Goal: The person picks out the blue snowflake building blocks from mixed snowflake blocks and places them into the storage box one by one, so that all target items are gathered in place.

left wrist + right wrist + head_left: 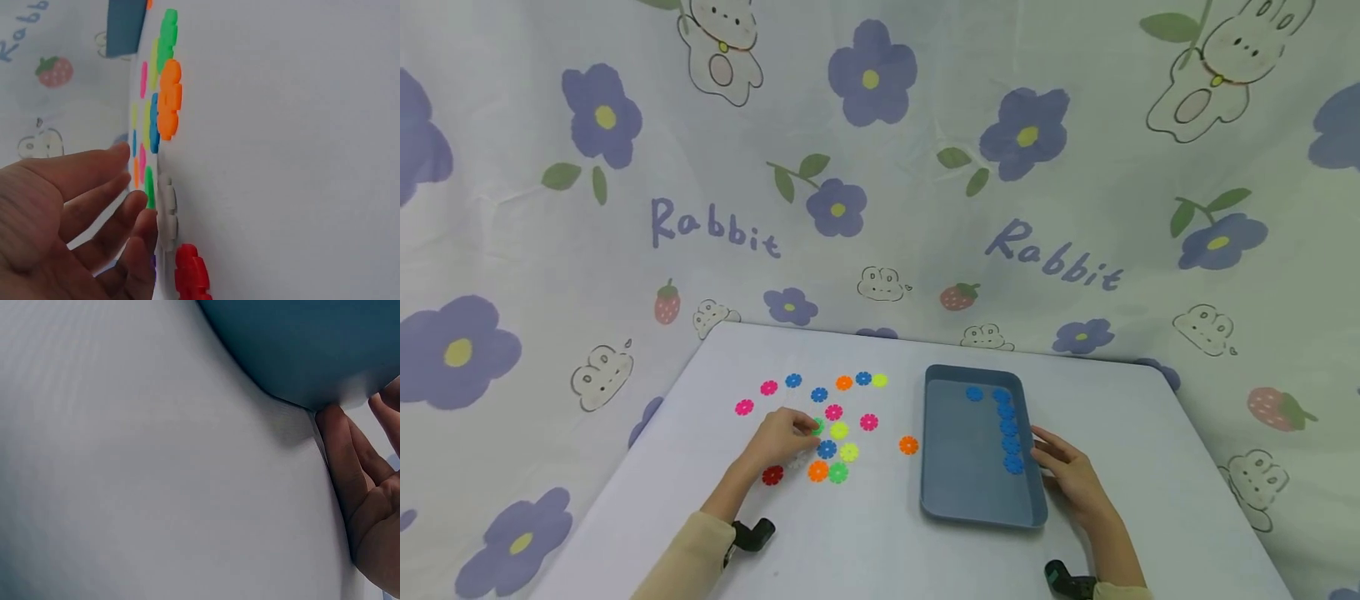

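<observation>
Beige sleeve (688, 554), lower left: left hand (781, 437), fingers loosely parted above bright flower-shaped discs (868, 422). Right hand (1071, 479) touches a blue-grey tray (958, 487), lower right. White table (865, 550); rabbit-print cloth (910, 192) behind.

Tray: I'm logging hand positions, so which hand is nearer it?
Right. The right hand is at the right side of the tray; the left hand is left of it, among coloured discs.
</observation>
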A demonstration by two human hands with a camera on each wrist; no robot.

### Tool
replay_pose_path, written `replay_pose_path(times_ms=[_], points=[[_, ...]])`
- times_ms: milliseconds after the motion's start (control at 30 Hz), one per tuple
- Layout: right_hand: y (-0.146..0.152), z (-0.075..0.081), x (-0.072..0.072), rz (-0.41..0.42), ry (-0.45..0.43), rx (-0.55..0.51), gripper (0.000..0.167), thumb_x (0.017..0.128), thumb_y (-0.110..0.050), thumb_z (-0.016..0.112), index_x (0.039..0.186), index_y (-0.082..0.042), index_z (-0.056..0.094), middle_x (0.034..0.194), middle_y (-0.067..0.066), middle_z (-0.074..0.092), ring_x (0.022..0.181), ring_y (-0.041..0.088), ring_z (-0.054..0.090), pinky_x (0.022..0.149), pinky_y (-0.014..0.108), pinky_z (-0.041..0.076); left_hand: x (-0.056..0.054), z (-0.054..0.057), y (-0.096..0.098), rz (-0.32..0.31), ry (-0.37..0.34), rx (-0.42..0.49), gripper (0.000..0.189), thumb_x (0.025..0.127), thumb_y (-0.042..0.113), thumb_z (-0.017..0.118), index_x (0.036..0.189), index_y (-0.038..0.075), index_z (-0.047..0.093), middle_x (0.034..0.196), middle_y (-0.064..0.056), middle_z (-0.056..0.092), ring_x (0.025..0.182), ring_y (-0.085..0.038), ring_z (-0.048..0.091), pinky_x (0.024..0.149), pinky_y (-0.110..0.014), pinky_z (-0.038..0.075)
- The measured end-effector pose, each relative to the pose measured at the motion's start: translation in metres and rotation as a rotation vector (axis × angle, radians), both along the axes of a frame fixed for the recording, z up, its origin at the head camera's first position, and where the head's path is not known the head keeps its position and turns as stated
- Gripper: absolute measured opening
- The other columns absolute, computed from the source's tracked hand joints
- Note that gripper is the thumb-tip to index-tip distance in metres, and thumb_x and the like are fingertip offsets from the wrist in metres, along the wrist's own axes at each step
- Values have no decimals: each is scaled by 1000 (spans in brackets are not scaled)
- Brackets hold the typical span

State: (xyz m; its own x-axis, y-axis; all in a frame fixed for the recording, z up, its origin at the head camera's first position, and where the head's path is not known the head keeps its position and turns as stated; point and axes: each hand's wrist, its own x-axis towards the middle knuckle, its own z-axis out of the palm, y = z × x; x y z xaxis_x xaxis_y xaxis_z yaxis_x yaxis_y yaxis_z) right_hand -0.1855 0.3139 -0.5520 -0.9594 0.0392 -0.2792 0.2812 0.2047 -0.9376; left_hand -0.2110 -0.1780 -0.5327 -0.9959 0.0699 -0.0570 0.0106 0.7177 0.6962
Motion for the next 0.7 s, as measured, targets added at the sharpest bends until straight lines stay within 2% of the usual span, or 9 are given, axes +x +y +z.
replay_pose_path(times_ms=[267,567,700], points=[[0,0,0,7,-8,4,63,94,-34,66,149,-16,41,148,19,38,130,32,42,89,35,51,13,-6,-7,7,18,42,24,78,20,83,99,12,74,85,3,64,79,-15,59,72,-29,56],[0,-1,0,3,-16,20,65,92,-36,67,149,-15,41,147,19,39,129,31,42,86,31,50,17,-8,-3,26,37,3,31,75,22,86,102,12,75,85,0,63,74,-16,53,63,-25,51],[0,0,-1,1,-12,33,64,93,-35,67,149,-16,42,147,19,39,127,30,44,84,31,50,15,-7,-2,11,63,-4,29,75,19,85,101,11,76,85,0,62,74,-16,53,61,-26,51]])
